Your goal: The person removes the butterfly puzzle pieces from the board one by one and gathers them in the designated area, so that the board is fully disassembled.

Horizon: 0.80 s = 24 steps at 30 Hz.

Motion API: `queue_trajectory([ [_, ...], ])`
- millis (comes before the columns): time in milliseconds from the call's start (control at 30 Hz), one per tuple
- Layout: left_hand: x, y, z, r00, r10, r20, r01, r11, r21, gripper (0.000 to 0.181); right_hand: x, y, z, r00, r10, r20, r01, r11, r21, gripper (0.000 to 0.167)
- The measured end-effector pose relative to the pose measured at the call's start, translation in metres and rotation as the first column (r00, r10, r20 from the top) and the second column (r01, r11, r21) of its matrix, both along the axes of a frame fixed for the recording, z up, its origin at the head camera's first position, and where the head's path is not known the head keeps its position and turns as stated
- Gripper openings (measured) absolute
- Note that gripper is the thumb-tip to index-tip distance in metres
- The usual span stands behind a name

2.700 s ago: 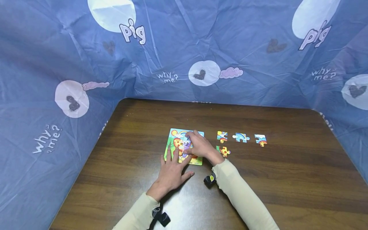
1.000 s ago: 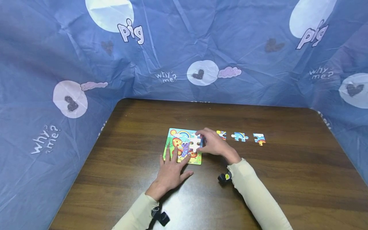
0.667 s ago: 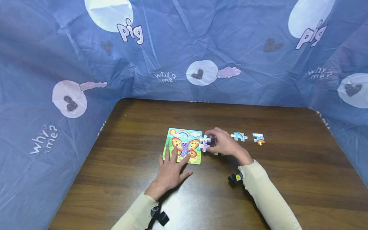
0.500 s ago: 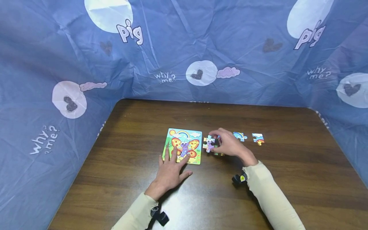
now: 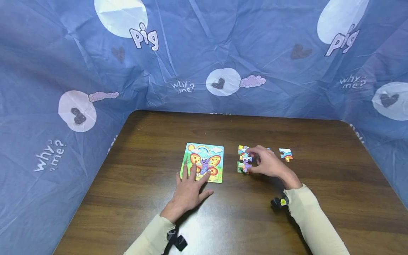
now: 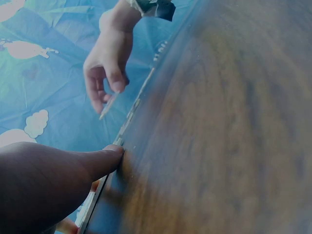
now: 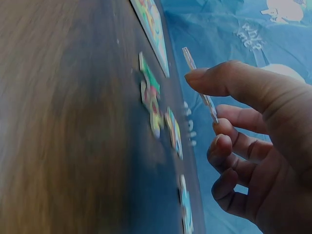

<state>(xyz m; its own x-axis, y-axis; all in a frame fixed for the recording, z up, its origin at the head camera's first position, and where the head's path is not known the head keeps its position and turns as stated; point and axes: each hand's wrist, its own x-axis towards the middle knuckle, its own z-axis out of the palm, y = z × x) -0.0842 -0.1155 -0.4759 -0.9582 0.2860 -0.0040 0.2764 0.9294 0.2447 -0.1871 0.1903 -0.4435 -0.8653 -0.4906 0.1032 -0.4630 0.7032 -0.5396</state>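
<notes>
Lobed puzzle piece (image 5: 246,160) moved rightward, wood-grained table (image 5: 242,219)

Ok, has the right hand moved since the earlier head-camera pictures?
Yes, rightward: in the head view, the right hand has gone from over the butterfly board to clear of its right side, holding a puzzle piece.

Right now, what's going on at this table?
A person's right hand pinches a purple, blue and yellow jigsaw piece above the brown wood-grain table. Their left hand rests, fingers spread, on the flat, multicoloured butterfly-picture board. Other multicoloured flat jigsaw pieces lie right of it, some partly hidden.
</notes>
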Motion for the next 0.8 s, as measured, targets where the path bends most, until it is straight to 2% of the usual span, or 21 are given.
queue_trajectory([
  [367,0.000,-0.001,-0.001,1.000,-0.001,-0.004,0.001,1.000,0.000,0.063,0.007,0.033,-0.007,0.999,-0.008,-0.039,0.008,1.000,0.005,0.055],
  [800,0.001,-0.001,0.000,1.000,-0.008,-0.011,0.008,1.000,-0.018,0.063,0.010,0.058,-0.013,1.000,-0.004,-0.004,0.003,1.000,-0.016,0.056],
])
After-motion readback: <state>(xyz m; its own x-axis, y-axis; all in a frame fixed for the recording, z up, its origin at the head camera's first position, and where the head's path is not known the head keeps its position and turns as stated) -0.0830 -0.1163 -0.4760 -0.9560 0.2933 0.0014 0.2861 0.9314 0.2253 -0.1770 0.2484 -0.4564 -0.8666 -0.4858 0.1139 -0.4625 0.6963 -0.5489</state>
